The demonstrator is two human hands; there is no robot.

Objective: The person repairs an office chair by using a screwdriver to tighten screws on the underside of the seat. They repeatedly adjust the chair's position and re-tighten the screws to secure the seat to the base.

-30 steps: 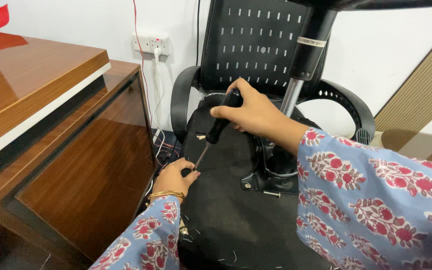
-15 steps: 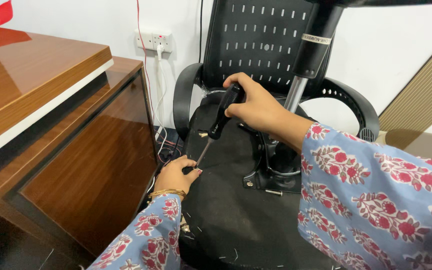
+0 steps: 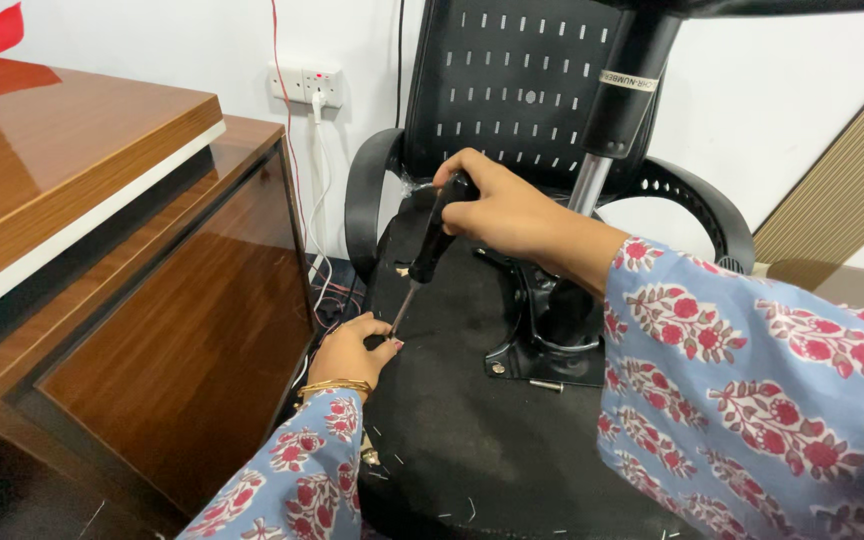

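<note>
Under the chair seat (image 3: pixel 472 420), right hand (image 3: pixel 497 205) grips screwdriver (image 3: pixel 430 250), left hand (image 3: pixel 350 350) apparently steadying.

Your right hand (image 3: pixel 497 210) wraps the black handle of a screwdriver (image 3: pixel 425 250), which slants down and to the left from that fist; its thin metal shaft ends at the fingertips of your left hand (image 3: pixel 350 352), against the underside of an upturned office chair (image 3: pixel 472 420). That underside is a black, fabric-covered seat base lying flat beneath both hands. Just below and to the right of your right hand, a black metal mounting plate (image 3: pixel 537 345) is fixed to it, with the gas-lift column (image 3: pixel 617 110) rising up past your wrist.
</note>
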